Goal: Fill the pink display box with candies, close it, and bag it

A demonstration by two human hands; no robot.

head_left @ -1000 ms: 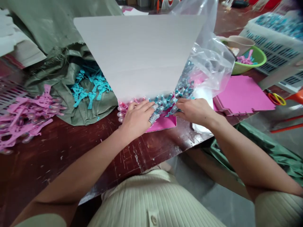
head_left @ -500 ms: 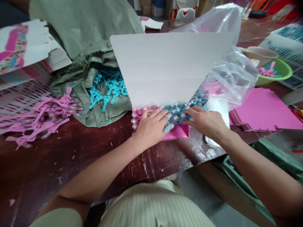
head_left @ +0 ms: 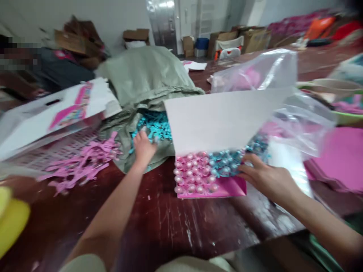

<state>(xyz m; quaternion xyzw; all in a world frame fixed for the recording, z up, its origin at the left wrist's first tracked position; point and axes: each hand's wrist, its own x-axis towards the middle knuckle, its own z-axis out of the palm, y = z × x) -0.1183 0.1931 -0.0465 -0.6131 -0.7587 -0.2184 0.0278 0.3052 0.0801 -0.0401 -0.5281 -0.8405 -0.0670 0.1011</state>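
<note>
A pink box with a raised white lid (head_left: 221, 121) stands on the dark red table (head_left: 159, 211). Rows of pink pieces with clear round ends (head_left: 195, 173) fill its left part, and blue ones (head_left: 227, 163) lie beside them at the back right. Pink box floor shows at the front right. My left hand (head_left: 144, 147) reaches over the teal pieces (head_left: 159, 128) in the green sack, fingers apart, with nothing visible held. At the box's right edge, my right hand (head_left: 263, 175) has its fingers bent against the blue pieces; whether it grips one is unclear.
Pink pieces (head_left: 85, 162) lie loose at the left beside a basket topped with printed cards (head_left: 93, 98). Right of the box are clear plastic bags (head_left: 309, 113), pink sheets (head_left: 337, 162) and a green bowl (head_left: 346, 118). Something yellow (head_left: 14, 219) is at the left edge.
My left hand has left the pink pieces in the box and moved left to the sack. My right hand stays by the box's right side. The view has tilted up.
</note>
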